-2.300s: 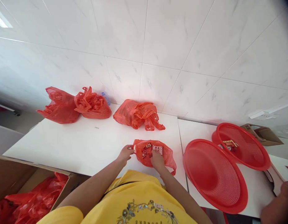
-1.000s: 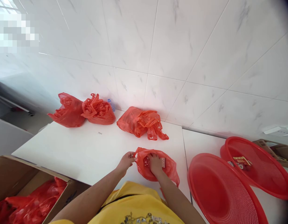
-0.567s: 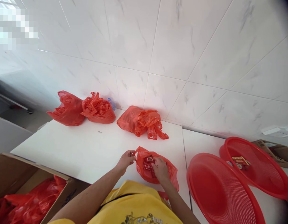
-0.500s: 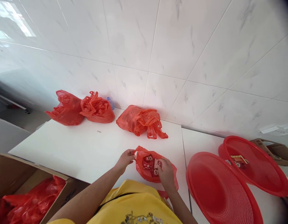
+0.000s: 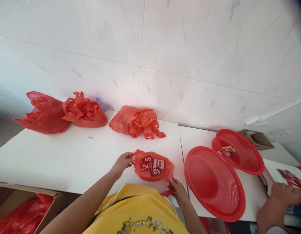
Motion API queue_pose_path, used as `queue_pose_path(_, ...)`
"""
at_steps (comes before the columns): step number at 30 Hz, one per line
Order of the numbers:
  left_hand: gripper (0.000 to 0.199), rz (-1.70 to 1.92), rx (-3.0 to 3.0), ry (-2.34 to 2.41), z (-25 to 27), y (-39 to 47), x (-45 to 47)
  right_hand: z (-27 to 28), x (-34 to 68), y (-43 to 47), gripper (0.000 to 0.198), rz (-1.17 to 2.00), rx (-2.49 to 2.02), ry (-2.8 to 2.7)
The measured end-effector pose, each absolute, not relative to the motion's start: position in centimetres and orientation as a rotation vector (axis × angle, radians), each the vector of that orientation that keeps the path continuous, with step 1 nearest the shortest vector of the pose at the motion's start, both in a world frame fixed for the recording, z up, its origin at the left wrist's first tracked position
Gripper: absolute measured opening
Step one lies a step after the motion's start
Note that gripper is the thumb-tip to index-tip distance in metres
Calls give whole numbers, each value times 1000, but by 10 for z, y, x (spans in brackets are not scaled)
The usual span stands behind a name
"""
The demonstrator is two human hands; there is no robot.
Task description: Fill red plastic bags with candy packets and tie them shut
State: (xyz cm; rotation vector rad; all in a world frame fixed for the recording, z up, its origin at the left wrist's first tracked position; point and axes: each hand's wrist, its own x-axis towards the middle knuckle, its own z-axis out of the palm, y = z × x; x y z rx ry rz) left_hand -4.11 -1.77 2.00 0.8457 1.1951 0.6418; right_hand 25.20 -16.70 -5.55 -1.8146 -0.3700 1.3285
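Observation:
A red plastic bag point(image 5: 137, 174) lies spread at the table's front edge, its mouth facing up. Inside it sit several small red and white printed packets point(image 5: 158, 164). My left hand point(image 5: 122, 164) pinches the bag's rim at its upper left corner. At the lower right corner, my right hand point(image 5: 177, 190) grips the edge of the same bag, its fingers closed on the plastic. Both hands hold the mouth apart, and the packets lie untouched between them.
Behind stand a tied red bag point(image 5: 126, 122) and two more full bags point(image 5: 49, 113), beside a small bottle point(image 5: 101, 104). Red baskets point(image 5: 201, 172) stand on the right. A cardboard box point(image 5: 53, 198) is at lower left. Another person's hand point(image 5: 284, 195) is at far right.
My right hand has come out of the bag and moved to its right corner. My left hand keeps its hold. The view has turned right, bringing another person's hand into sight.

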Motion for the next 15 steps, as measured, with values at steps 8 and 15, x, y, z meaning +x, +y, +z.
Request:
queue_pose_path(8, 29, 922, 911, 1044, 75, -6, -60, 40, 272, -148, 34, 1020, -1684, -702)
queue_pose_path(15, 30, 845, 1133, 1221, 98, -11, -74, 78, 280, -148, 29, 1215, -1665, -791)
